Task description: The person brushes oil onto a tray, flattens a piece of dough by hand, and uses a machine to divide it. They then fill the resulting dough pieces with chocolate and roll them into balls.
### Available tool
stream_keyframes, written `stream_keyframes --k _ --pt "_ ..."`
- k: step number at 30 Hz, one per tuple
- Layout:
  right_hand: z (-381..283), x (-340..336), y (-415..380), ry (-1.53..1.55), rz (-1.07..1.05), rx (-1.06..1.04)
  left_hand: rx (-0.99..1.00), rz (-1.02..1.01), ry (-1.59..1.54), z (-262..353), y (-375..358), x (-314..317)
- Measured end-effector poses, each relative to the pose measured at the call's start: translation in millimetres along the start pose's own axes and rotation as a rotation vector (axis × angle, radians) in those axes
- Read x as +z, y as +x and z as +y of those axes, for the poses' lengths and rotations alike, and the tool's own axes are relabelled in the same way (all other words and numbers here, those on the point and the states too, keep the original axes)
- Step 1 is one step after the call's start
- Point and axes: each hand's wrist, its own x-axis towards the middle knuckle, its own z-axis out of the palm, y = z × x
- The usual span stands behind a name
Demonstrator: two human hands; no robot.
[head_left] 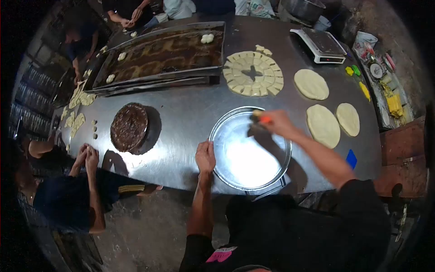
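Note:
A wide round metal pan (242, 161) lies on the steel table in front of me. My left hand (205, 157) is closed on its left rim. Over the far inside of the pan, my right hand (277, 123) is closed around a small brush (256, 116) with an orange-red part; its bristle end is at the far wall. The pan's inside is shiny and reflects the light. Beyond it lies a ring of cut dough pieces (253, 75). Flat dough rounds (323, 126) lie to the right of my right hand.
A dark round pan (129, 127) stands left, behind it a large baking tray (167, 52) with small dough balls. A scale (319, 44) stands at the back right, a blue scraper (351, 159) near the right edge. Co-workers' hands (87, 155) are at the left and far sides.

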Motion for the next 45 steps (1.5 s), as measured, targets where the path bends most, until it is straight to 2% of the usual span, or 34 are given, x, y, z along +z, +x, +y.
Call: stream_keyframes --k 1,2,3,4,5,7,9,11,12,13,14,15,16,17,18,19,21,22,24,26,28,30,32,33,35,36,37,38,39,40,42,43,45 --pt "-10.2 33.1 12.4 -0.009 0.113 -0.107 0.012 -0.006 -0.011 -4.0 -0.1 1.4" --pt "-32.8 67.5 16.6 0.047 0.137 -0.040 0.010 0.018 0.010 -9.7 -0.5 4.6" --pt "-26.7 110.1 15.8 -0.089 0.125 -0.171 0.013 0.036 0.027 -15.4 -0.3 9.1" --pt "-47.7 105.3 2.8 0.011 0.080 -0.270 -0.102 0.033 -0.054 -22.9 -1.5 9.9" --pt "-59.7 88.2 -11.5 0.289 0.064 -0.428 -0.218 0.008 -0.135 -29.2 -4.3 11.6" --pt "-65.6 36.4 -62.3 0.444 0.058 -0.267 -0.313 0.006 -0.029 -4.6 -1.5 5.2" --pt "-20.4 -10.7 -124.2 0.437 0.316 -0.210 -0.193 -0.048 0.048 -13.4 -1.6 2.5" --pt "17.0 -65.3 -193.3 0.198 0.617 0.156 -0.142 -0.049 0.169 -2.5 1.6 2.0" --pt "43.7 -81.8 -228.1 0.031 0.762 0.392 -0.094 0.031 0.228 19.9 6.2 4.5" --pt "80.5 -90.8 -265.6 -0.254 0.746 0.662 -0.050 0.111 0.289 39.3 10.8 11.6" --pt "110.9 -98.7 -295.5 -0.364 0.697 0.877 0.075 0.147 0.245 45.4 18.7 25.9" --pt "139.4 -103.6 -320.3 -0.468 0.628 1.086 0.087 0.130 0.245 66.8 26.1 40.1" --pt "175.3 -97.0 -348.7 -0.465 0.633 1.093 0.188 -0.021 0.101 101.7 33.8 60.7" --pt "210.7 -81.4 -376.6 -0.514 0.541 1.125 0.285 -0.173 -0.040 132.6 40.0 83.5" --pt "223.4 -78.4 -382.5 -0.561 0.451 1.149 0.345 -0.276 -0.045 153.3 45.3 111.0" --pt "234.0 -73.1 -388.1 -0.554 0.457 1.143 0.405 -0.372 -0.048 174.1 52.7 140.2" --pt "216.0 -82.1 -376.4 -0.925 -0.023 0.998 0.394 -0.571 -0.189 218.7 66.0 194.1" --pt "216.7 -101.2 -356.9 -0.924 -0.013 0.971 0.370 -0.593 -0.183 229.3 78.4 225.3" --pt "221.6 -128.8 -310.0 -0.205 0.129 0.730 0.397 -0.600 -0.159 239.3 114.6 291.8" --pt "260.6 -143.0 -243.5 0.228 0.333 0.554 0.509 -0.566 -0.091 254.6 158.9 354.9" --pt "289.6 -161.8 -172.2 0.332 0.367 0.583 0.593 -0.503 0.022 258.5 200.5 416.3" --pt "339.8 -159.0 -102.9 0.306 0.468 0.546 0.612 -0.440 0.098 253.1 233.0 464.4" --pt "383.2 -149.9 -43.4 0.065 0.593 0.421 0.398 -0.497 0.194 252.1 252.8 497.6" --pt "399.3 -141.1 -21.2 0.081 0.589 0.406 0.391 -0.486 0.212 253.4 256.9 502.9" --pt "422.2 -131.4 16.4 -0.092 0.722 0.401 0.243 -0.831 0.451 263.2 264.1 504.8" --pt "422.8 -138.5 26.1 -0.075 0.717 0.398 0.271 -0.873 0.469 260.5 266.4 507.3" --pt "415.6 -157.2 29.1 0.018 0.445 0.593 0.264 -0.878 0.482 268.1 264.4 500.2" --pt "405.7 -170.8 26.7 0.110 0.158 0.774 0.399 -0.827 0.425 283.9 257.3 482.6" --pt "395.0 -179.1 19.2 0.121 0.146 0.773 0.531 -0.774 0.364 292.1 250.3 469.4" --pt "384.8 -189.3 9.4 0.187 0.178 0.623 0.523 -0.778 0.368 287.8 244.6 461.1" --pt "390.0 -193.7 -1.1 0.238 0.325 0.263 0.464 -0.555 -0.278 274.0 239.8 445.5" --pt "394.7 -187.0 -0.9 0.238 0.310 0.264 0.449 -0.552 -0.280 267.1 241.2 446.5" --pt "403.5 -168.0 4.1 0.870 0.413 0.528 -0.418 -1.170 -0.639 249.9 251.3 456.5"
